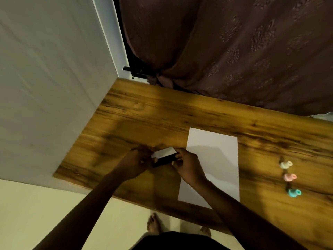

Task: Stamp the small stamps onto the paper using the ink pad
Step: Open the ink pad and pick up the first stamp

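Three stamps (pixel 289 177), one paper (pixel 212 159)

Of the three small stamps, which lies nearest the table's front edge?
The teal stamp; the pink stamp and the cream stamp lie farther back in the row.

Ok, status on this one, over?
Both hands, left and right, grip the ink pad. Paper blank. Three stamps untouched. Nothing in the way.

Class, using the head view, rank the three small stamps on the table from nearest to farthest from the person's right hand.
1. Cream stamp, the far one of the row to the right of the right hand, past the paper.
2. Pink stamp, the middle one of the row.
3. Teal stamp, the one closest to the table's near edge.
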`<action>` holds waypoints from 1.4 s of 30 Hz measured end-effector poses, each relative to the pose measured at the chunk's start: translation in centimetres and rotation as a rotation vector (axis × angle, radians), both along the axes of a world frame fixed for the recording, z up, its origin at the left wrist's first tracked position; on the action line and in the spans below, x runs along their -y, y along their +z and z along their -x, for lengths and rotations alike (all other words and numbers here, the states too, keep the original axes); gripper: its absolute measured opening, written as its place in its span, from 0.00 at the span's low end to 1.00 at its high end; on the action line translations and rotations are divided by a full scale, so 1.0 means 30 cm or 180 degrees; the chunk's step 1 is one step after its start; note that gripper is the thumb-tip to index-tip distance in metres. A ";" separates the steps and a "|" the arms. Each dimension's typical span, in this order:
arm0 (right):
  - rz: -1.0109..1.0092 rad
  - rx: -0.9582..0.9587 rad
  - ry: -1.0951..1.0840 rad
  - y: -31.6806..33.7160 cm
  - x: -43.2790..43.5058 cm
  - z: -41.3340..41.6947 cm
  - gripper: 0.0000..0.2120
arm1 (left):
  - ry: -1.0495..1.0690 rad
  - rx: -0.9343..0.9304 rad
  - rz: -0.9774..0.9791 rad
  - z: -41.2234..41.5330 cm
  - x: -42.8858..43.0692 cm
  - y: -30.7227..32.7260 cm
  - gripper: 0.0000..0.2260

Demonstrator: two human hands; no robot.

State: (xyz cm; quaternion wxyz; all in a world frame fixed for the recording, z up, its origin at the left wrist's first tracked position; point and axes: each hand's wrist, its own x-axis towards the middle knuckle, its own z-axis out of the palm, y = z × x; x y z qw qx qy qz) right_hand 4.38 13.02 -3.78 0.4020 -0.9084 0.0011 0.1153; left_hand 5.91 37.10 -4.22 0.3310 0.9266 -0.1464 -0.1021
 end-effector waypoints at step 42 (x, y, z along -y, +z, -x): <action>0.0078 0.0632 -0.1066 0.178 0.499 0.139 0.15 | 0.0344 0.0097 0.0147 -0.118 0.370 0.054 0.11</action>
